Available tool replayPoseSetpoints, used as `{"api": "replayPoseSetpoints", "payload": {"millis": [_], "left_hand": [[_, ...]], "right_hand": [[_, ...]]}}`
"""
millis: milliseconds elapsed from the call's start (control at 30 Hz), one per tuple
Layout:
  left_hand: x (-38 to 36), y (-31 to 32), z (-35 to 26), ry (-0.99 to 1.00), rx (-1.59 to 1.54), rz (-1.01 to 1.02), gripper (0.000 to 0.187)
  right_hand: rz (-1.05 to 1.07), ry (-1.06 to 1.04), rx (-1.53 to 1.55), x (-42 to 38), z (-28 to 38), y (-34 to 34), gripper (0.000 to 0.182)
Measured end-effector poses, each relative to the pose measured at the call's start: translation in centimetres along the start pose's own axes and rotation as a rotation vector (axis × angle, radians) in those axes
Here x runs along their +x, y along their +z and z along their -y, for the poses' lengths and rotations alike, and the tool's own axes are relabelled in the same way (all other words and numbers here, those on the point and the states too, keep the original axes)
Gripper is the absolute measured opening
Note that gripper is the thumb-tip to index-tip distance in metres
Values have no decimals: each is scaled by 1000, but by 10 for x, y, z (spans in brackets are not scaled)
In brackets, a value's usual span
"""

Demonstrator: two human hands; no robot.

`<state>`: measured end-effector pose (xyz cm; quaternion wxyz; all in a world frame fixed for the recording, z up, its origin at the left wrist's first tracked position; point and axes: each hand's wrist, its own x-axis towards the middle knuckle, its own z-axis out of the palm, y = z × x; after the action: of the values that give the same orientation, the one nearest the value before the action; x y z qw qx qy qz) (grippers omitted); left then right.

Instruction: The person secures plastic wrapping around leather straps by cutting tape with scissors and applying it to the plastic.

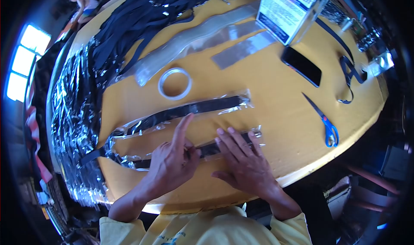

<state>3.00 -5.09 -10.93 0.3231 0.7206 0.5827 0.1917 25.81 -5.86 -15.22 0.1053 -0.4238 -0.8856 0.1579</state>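
A black strap in clear plastic film (pixel 172 113) lies curved on the yellow table (pixel 284 111), its two long arms running side by side to the right. My left hand (pixel 174 159) is over the nearer arm, index finger stretched out toward the farther arm, the other fingers curled near the thumb; what they may pinch is too small to make out. Flat on the right part of the nearer arm rests my right hand (pixel 246 161), fingers spread. A roll of clear tape (pixel 174 69) lies beyond the farther arm.
Blue-handled scissors (pixel 331 133), a black phone (pixel 302 66) and a metal can (pixel 286 16) are at the right. Clear plastic strips (pixel 243 51) lie behind the tape. Black straps (pixel 129 29) and wrapped straps (pixel 75 124) cover the left side. A person (pixel 86 6) is at the far left.
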Motion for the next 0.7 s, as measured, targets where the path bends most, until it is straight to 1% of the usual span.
{"api": "replayPoseSetpoints", "payload": {"millis": [133,400,700], "left_hand": [[2,3,1,2,-3,-1,80],[8,5,-3,-52,0,62,79],[8,7,-3,-63,-1,66,80]], "right_hand": [[2,1,-37,0,0,1,77],[10,-3,-33,-1,0,2,77],[12,2,-32,-1,-1,2,77]]}}
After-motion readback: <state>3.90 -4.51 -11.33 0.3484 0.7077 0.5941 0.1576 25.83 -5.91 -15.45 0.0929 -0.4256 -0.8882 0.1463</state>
